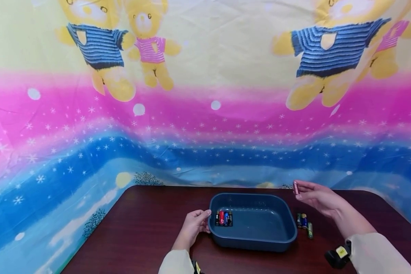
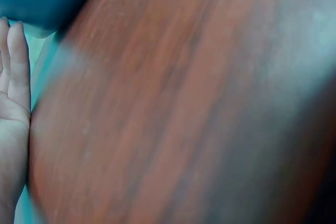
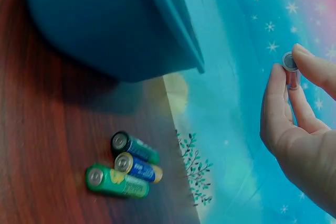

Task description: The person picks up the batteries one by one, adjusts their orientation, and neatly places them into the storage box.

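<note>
A blue-grey plastic basin (image 1: 253, 245) stands on the table, several batteries (image 1: 224, 218) lined up side by side against its left inner wall. My left hand (image 1: 194, 224) grips the basin's left rim, thumb on top; in the left wrist view part of that hand (image 2: 14, 103) shows beneath the basin's edge. Raised beyond the basin's right back corner, my right hand (image 1: 320, 198) pinches a dark pink battery (image 1: 296, 187) between thumb and fingers. On the table right of the basin lie a green-black battery (image 3: 134, 148), a blue-and-gold battery (image 3: 138, 167) and a green battery (image 3: 117, 181), close together.
The dark red-brown wooden table (image 1: 140, 228) extends to both sides of the basin. Behind it hangs a printed cloth (image 1: 209, 125) with bears and snowflakes, reaching down to the table's back edge. A black wrist strap device (image 1: 339, 255) sits on the right sleeve.
</note>
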The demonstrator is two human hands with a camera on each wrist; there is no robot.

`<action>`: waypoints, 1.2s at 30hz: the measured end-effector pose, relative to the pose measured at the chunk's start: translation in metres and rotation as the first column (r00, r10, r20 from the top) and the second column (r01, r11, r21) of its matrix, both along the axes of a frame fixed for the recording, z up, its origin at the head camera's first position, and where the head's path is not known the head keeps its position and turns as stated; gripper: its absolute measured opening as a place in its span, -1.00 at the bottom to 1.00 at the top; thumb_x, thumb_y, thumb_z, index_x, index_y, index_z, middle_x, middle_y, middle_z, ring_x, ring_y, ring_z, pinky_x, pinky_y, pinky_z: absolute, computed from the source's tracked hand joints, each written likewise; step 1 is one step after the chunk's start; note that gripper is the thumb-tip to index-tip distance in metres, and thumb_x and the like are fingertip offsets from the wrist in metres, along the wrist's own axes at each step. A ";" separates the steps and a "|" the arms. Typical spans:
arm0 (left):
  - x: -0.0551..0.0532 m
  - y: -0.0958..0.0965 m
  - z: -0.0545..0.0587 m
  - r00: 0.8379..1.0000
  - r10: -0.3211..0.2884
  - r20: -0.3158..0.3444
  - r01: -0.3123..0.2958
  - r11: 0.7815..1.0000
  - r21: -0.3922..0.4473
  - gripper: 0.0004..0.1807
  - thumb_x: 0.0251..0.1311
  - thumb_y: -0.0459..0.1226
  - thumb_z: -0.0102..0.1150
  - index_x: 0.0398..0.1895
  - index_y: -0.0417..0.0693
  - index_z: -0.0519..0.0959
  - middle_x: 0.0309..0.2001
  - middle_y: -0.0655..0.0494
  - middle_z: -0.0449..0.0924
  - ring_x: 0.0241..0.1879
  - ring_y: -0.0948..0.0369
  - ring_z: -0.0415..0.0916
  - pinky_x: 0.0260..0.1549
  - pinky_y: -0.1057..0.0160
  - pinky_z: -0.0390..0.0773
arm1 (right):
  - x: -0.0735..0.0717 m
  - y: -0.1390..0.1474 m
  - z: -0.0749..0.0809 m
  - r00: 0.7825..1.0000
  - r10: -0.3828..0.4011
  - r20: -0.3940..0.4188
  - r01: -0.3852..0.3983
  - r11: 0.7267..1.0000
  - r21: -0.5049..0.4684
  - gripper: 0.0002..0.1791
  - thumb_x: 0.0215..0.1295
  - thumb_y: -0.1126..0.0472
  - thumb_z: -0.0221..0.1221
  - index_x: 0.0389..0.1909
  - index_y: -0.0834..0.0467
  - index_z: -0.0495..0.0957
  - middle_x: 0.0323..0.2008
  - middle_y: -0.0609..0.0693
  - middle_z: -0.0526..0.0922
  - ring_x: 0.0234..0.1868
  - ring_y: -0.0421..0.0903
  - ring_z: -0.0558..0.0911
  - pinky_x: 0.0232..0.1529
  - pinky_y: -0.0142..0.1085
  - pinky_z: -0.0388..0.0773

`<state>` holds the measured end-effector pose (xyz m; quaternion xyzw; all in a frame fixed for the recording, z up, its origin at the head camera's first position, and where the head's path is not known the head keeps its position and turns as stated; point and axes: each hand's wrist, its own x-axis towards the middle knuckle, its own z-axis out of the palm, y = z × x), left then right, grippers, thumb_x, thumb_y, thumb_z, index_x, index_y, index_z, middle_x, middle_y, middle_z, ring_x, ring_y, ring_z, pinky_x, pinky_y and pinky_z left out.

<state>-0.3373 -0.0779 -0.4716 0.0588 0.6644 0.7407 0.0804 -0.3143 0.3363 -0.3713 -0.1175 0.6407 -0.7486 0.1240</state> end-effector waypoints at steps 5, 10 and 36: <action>0.000 -0.001 0.003 0.999 -0.029 0.018 0.029 1.000 -0.002 -0.53 0.19 -0.05 0.15 -0.29 -0.39 0.51 -0.59 0.04 0.53 -0.64 0.26 0.47 -0.47 0.24 0.59 | -0.003 -0.012 0.007 0.998 -0.057 -0.006 0.057 0.993 0.106 -0.37 0.17 0.44 0.15 0.28 0.11 0.25 0.10 0.14 0.31 -0.06 -0.22 0.53 0.01 -0.30 0.45; 0.000 -0.002 0.002 0.999 -0.037 0.028 0.038 0.999 -0.007 -0.54 0.19 -0.03 0.14 -0.30 -0.36 0.52 -0.59 0.05 0.53 -0.63 0.26 0.46 -0.47 0.24 0.59 | -0.008 -0.028 0.010 0.996 -0.090 -0.007 0.090 0.986 0.139 -0.20 0.13 0.47 0.17 0.36 0.38 -0.02 0.15 0.33 0.15 -0.09 -0.20 0.53 0.02 -0.28 0.45; 0.009 0.016 0.018 0.996 0.071 0.062 -0.069 0.997 -0.047 -0.59 0.29 -0.08 -0.09 -0.15 -0.31 0.44 -0.25 -0.07 0.47 -0.33 0.15 0.44 -0.32 0.24 0.49 | -0.038 -0.100 0.019 0.993 -0.094 0.071 0.084 0.987 0.138 -0.17 0.03 0.52 0.24 0.33 0.37 0.06 0.16 0.39 0.17 -0.13 -0.06 0.54 0.09 -0.08 0.39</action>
